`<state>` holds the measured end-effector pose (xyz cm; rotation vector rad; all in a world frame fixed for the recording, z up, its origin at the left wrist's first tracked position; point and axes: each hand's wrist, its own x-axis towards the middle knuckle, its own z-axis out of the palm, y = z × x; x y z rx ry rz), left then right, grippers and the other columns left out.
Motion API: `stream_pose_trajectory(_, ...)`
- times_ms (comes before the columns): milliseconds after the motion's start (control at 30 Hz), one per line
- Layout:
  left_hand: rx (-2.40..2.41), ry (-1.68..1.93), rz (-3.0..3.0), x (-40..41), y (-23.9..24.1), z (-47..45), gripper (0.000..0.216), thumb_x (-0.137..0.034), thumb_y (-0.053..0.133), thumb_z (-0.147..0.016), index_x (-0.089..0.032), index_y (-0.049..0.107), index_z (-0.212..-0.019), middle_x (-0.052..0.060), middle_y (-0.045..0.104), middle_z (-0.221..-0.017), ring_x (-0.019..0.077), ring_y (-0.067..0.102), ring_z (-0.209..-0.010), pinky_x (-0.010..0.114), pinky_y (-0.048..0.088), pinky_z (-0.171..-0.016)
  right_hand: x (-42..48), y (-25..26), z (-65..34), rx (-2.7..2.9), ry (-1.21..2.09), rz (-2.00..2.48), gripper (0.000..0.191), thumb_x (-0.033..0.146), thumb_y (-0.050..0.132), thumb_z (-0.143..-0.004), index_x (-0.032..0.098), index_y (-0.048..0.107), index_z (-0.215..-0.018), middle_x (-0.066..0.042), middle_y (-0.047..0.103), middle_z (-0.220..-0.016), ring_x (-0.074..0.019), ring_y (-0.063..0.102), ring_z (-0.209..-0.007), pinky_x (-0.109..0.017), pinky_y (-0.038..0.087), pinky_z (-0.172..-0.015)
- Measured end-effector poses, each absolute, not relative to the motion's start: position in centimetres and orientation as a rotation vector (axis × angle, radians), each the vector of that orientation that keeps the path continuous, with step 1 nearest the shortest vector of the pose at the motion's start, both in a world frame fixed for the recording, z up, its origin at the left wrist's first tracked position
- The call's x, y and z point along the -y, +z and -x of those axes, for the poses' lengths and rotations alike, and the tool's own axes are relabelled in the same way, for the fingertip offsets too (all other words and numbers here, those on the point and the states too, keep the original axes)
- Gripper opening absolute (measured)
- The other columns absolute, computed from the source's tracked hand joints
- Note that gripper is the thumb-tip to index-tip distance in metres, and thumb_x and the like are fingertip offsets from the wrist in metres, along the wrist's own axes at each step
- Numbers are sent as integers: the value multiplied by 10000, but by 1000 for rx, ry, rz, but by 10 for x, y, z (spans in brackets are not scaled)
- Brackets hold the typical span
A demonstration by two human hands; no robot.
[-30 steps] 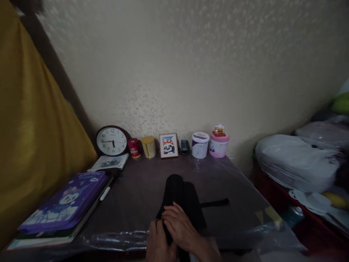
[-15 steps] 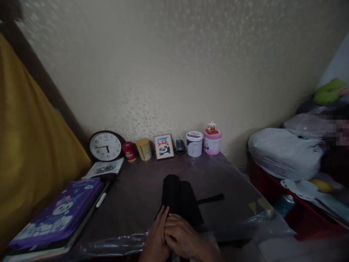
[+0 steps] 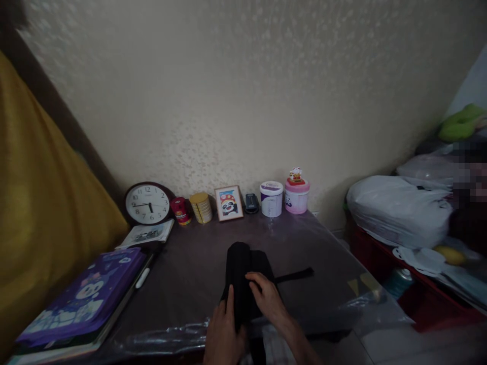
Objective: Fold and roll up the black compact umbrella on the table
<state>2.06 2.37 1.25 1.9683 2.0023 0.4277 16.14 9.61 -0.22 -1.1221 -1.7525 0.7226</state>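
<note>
A black folded piece of cloth (image 3: 238, 268), with a rounded raised fold along its left side and a flat part on the right, lies near the table's front edge. From its right side a thin black strap (image 3: 294, 275) runs out over the table. My left hand (image 3: 223, 329) rests at the lower left of the fold, index finger stretched along it; its thumb is blurred. My right hand (image 3: 268, 301) lies over the flat part, fingers apart and fingertips touching the cloth beside the fold. More black material hangs below the hands.
Along the wall stand a clock (image 3: 147, 204), a red can (image 3: 180, 211), a yellow-lidded tin (image 3: 201, 208), a framed panda picture (image 3: 229, 204) and two tubs (image 3: 271, 199). A purple folder (image 3: 87, 291) lies on the left. White bags (image 3: 399, 208) are piled at right.
My hands were together over the cloth's lower end. The right hand has moved away from the left, up and right onto the cloth; the left has shifted slightly.
</note>
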Motion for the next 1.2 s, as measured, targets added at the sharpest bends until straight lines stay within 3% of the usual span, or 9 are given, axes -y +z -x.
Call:
stream_pose_trajectory(233,-2072,427,-1928,-25,14,-15,690,-162,388,-781,-117,116,-1414,139,559,-1188,229,531,-1057,340,380,-910,-122,-14,-203,1542,585,1433,340,244,398,-775,132,605,-1020,-142,655,-1042,-247,607,-992,-417,460,-898)
stream_pose_trajectory(467,-2065,479,-1854,-23,10,-20,676,-151,367,-806,-141,83,-1419,141,491,-1270,203,507,-1124,303,390,-920,-126,-24,-207,1509,603,1389,313,271,409,-788,164,609,-1004,-115,671,-1002,-233,626,-946,-406,487,-862)
stream_pose_trajectory(600,-2052,488,-1845,-22,10,-18,689,-147,369,-798,-160,72,-1420,147,473,-1297,210,537,-1100,309,417,-880,-125,-25,-182,1608,536,1273,324,233,376,-820,184,612,-1037,-101,651,-1071,-215,595,-1019,-409,461,-923)
stream_pose_trajectory(800,-2003,473,-1786,-24,-8,-17,832,-92,429,-726,-206,-17,-1418,204,303,-1418,241,573,-1078,309,461,-798,-111,-17,-133,1820,551,1244,406,206,349,-859,141,528,-1217,-125,510,-1304,-224,441,-1229,-452,386,-1015)
stream_pose_trajectory(867,-1972,558,-1744,-27,-20,-17,867,-61,438,-694,-194,-20,-1418,202,258,-1442,239,523,-1151,285,464,-804,-101,-6,-121,1907,568,1221,399,190,346,-869,145,540,-1214,-110,493,-1325,-226,367,-1282,-451,363,-1034)
stream_pose_trajectory(933,-1891,705,-1724,-31,-31,-14,841,-63,448,-676,-142,59,-1418,191,247,-1452,255,359,-1288,305,442,-882,-90,7,-117,1997,613,1136,373,170,350,-871,180,592,-1156,-79,527,-1297,-216,347,-1293,-437,344,-1048)
stream_pose_trajectory(1000,-1786,837,-1689,-35,-37,-9,812,-77,468,-658,-91,144,-1402,194,299,-1429,248,312,-1314,339,394,-969,-82,18,-122,2008,687,1050,333,181,377,-869,217,635,-1078,-63,560,-1259,-208,413,-1247,-419,352,-1038)
stream_pose_trajectory(1067,-1702,923,-1629,-39,-33,-2,828,-67,461,-630,-71,151,-1397,184,363,-1397,215,370,-1283,337,347,-1020,-75,24,-133,1879,798,1026,281,238,407,-872,223,651,-1011,-75,601,-1190,-207,518,-1142,-394,406,-986)
stream_pose_trajectory(1200,-1673,1035,-1477,-42,1,8,842,-90,467,-594,-69,189,-1389,132,452,-1349,190,424,-1243,308,335,-1033,-53,11,-152,1684,1212,1015,280,369,410,-887,219,646,-905,-45,694,-833,-186,667,-773,-305,545,-672)
